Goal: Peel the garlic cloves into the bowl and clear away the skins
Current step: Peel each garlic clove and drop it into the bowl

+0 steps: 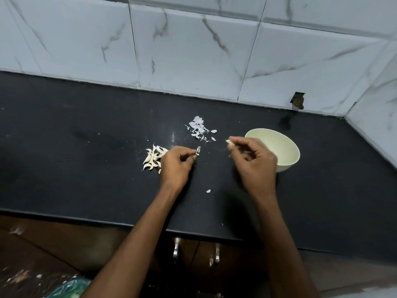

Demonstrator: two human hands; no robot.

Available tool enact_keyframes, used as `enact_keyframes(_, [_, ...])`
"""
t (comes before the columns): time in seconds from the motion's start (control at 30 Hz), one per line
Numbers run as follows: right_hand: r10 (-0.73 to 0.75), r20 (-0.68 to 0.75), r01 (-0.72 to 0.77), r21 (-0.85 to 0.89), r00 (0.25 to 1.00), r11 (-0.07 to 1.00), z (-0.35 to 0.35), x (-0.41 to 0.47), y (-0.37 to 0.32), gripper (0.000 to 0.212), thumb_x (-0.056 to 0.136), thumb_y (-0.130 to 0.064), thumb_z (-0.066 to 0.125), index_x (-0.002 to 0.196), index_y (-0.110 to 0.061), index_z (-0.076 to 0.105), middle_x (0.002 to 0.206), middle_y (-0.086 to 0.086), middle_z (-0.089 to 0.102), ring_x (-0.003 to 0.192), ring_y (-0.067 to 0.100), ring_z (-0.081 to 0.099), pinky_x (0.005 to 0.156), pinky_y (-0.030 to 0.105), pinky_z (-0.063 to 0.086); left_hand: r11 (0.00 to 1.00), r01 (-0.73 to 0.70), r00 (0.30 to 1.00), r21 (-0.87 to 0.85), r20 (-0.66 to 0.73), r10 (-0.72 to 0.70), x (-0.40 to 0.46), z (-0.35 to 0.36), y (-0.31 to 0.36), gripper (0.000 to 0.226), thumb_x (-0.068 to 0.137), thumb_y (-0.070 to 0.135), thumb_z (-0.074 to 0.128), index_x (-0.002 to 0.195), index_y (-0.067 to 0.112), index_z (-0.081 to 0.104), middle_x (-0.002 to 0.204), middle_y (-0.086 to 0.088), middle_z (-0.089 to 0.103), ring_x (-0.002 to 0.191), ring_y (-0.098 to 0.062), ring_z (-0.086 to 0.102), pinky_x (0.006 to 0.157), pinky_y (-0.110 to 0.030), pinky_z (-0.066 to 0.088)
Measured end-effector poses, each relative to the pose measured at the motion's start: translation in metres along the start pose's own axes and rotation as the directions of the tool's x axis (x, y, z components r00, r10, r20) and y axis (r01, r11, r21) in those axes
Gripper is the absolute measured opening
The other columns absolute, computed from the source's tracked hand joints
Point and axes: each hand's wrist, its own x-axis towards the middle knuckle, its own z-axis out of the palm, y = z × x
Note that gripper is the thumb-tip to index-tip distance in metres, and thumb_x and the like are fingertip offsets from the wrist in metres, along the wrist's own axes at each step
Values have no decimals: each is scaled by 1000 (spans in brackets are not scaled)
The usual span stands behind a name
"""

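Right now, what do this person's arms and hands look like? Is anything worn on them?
Both forearms are bare up to the bottom edge of the head view: no sleeves show. The left hand and the right hand wear no gloves, and no watch, bracelet or ring is visible. The arms are slender, with no markings to be seen.

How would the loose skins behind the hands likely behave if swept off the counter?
The skins look thin and papery, so probably very light and apt to scatter. Stray flakes already lie apart from the pile on the counter. They seem curled and limp, so likely floppy and hard to pinch singly.
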Motion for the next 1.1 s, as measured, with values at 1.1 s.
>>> enact_keyframes(1.1, [368,486,-468,97,792,878,103,27,32,29,104,-43,61,107,-18,76,121,6,75,113,12,71,100,31,57,817,-30,902,-577,-367,-226,-13,-92,14,54,110,39,47,101,-6,75,101,-21,77,103,-33,75,98,-44,58])
